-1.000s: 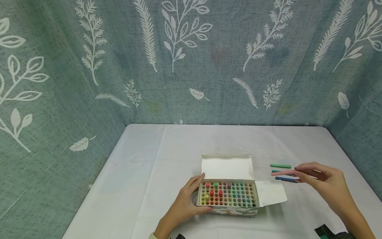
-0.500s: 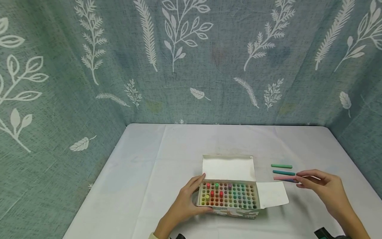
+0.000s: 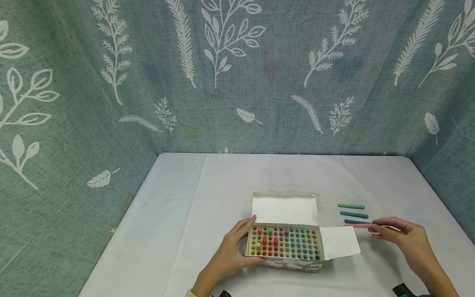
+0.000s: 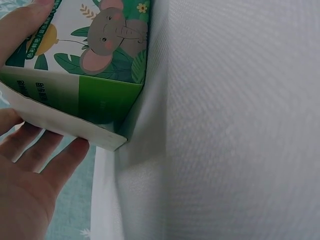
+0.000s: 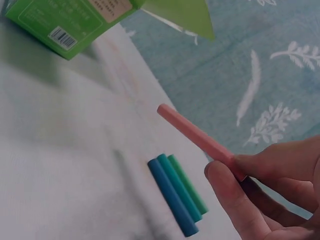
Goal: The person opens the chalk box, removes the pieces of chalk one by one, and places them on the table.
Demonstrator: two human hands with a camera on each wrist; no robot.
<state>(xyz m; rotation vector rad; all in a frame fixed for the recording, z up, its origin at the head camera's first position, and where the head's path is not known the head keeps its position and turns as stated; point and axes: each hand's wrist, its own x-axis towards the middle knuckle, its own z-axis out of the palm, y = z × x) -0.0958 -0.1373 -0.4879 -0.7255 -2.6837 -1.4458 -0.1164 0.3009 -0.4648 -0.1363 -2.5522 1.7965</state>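
Note:
My left hand point(image 3: 231, 248) grips the left end of an open chalk box point(image 3: 293, 264), thumb at the front and fingers on the far side. The left wrist view shows its printed elephant side point(image 4: 107, 37). Inside is a holed grid, with several red, green, yellow and purple chalks poking up. At the right, my right hand point(image 3: 402, 236) pinches a pink chalk point(image 5: 197, 136) by one end, raised above the table. Close by lie a blue chalk point(image 5: 172, 197), a teal chalk point(image 3: 354, 215) and a green chalk point(image 3: 351, 206), roughly parallel.
The box's back lid point(image 3: 285, 208) leans open and its side flap point(image 3: 339, 243) sticks out to the right, towards the loose chalks. A white cloth point(image 3: 185, 231) covers the table. Patterned curtain point(image 3: 274, 82) hangs behind and at both sides.
My right hand has moved the pink chalk nearer to me, from over the teal chalk to the near side of the blue one. My left hand has stayed on the box.

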